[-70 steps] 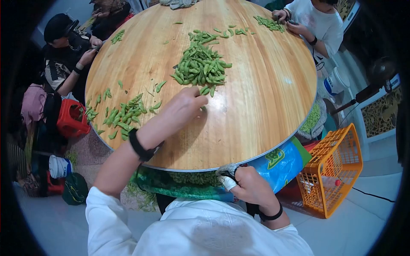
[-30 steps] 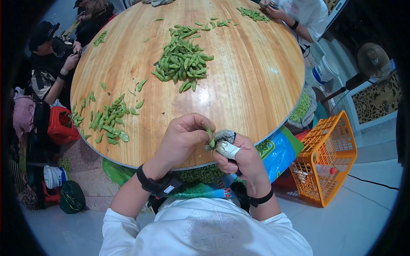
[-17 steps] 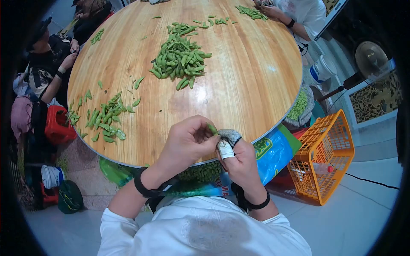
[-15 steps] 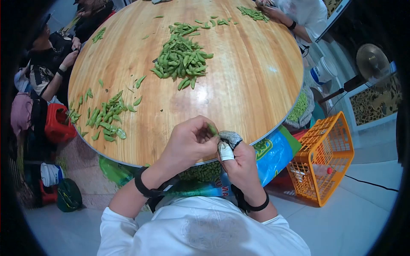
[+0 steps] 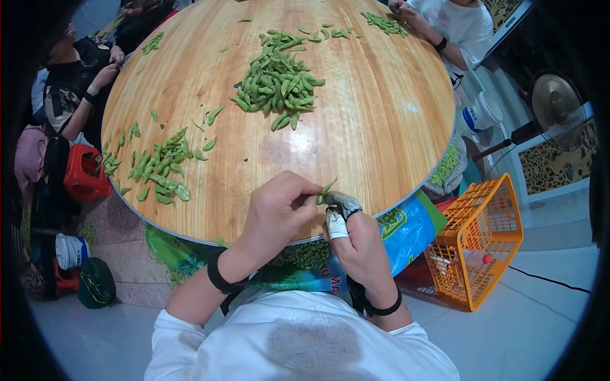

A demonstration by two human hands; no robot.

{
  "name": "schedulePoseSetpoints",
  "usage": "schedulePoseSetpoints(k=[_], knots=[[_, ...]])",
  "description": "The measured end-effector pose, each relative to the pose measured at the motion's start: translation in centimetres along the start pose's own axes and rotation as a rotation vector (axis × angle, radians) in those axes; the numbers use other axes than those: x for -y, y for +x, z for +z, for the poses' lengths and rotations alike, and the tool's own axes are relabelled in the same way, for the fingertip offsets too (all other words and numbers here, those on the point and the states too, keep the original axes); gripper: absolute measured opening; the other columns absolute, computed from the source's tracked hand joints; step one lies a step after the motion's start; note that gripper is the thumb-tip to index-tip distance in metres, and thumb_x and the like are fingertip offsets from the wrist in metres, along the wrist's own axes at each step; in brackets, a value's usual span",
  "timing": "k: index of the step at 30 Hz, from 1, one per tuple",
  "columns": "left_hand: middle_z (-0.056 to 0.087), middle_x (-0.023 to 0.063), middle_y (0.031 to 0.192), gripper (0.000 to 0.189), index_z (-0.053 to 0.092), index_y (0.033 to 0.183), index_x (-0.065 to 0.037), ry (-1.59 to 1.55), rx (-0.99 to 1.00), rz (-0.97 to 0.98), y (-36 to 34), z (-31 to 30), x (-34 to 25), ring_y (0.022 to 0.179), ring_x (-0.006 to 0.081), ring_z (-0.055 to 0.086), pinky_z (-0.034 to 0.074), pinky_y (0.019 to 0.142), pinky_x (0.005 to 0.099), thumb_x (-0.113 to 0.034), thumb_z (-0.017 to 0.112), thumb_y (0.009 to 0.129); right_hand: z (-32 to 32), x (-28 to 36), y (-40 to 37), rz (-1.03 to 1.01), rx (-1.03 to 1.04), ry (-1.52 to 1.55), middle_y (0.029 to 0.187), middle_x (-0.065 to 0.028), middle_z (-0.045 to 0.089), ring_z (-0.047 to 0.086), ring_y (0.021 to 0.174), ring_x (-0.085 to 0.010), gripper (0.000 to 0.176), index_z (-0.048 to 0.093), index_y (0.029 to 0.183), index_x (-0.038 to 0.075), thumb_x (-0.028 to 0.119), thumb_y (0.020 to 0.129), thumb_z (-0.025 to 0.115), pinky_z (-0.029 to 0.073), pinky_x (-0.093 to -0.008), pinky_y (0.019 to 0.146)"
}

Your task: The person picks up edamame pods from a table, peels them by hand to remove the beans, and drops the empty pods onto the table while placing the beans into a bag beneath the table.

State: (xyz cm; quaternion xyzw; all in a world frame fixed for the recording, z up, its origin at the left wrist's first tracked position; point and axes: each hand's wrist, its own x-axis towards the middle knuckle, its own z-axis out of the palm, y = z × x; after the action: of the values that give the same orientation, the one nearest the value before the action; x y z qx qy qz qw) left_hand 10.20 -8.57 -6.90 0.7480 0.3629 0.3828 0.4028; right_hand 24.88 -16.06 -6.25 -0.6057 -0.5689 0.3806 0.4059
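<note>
My left hand (image 5: 279,213) pinches a green edamame pod (image 5: 326,190) over the near edge of the round wooden table (image 5: 375,133). My right hand (image 5: 356,238) meets it from the right, its taped thumb and cloth-wrapped finger pressed against the same pod. A large heap of pods (image 5: 277,82) lies in the middle of the table. A smaller scatter of pods (image 5: 159,164) lies at the left edge. Below the table edge, an open blue bag (image 5: 406,232) holds shelled green beans (image 5: 304,254).
Other people sit around the table: a sleeve and hands at the left (image 5: 89,82) and hands at the far right (image 5: 432,25), each by a small pod pile. An orange plastic basket (image 5: 483,244) stands on the floor at the right, a red stool (image 5: 79,174) at the left.
My left hand took a pod from the big heap and drew it back to the near edge, where my right hand rose to meet it. Both hands now work that pod.
</note>
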Motion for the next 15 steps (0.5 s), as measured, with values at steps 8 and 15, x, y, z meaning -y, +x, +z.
schedulePoseSetpoints(k=[8, 15], knots=[[0.052, 0.0124, 0.076, 0.017, 0.057, 0.085, 0.0, 0.317, -0.068, 0.328, -0.6, 1.0, -1.2, 0.064, 0.028, 0.057, 0.047, 0.054, 0.0345, 0.002, 0.065, 0.07, 0.2, -1.6, 0.0, -0.091, -0.029, -0.06, 0.055, -0.0029, 0.049, 0.046, 0.046, -0.0103, 0.017, 0.053, 0.074, 0.0, 0.007, 0.086, 0.044, 0.036, -0.0254, 0.043], [0.052, 0.0119, 0.075, 0.018, 0.057, 0.085, 0.0, 0.257, -0.041, 0.327, -0.9, 1.2, -1.4, 0.064, 0.0274, 0.057, 0.047, 0.054, 0.0343, 0.001, 0.066, 0.07, -0.1, -0.8, 0.1, -0.008, -0.1, 0.072, 0.068, -0.0221, 0.055, 0.056, 0.063, -0.0373, 0.013, 0.051, 0.077, -0.004, 0.007, 0.083, 0.049, 0.042, -0.0416, 0.056]])
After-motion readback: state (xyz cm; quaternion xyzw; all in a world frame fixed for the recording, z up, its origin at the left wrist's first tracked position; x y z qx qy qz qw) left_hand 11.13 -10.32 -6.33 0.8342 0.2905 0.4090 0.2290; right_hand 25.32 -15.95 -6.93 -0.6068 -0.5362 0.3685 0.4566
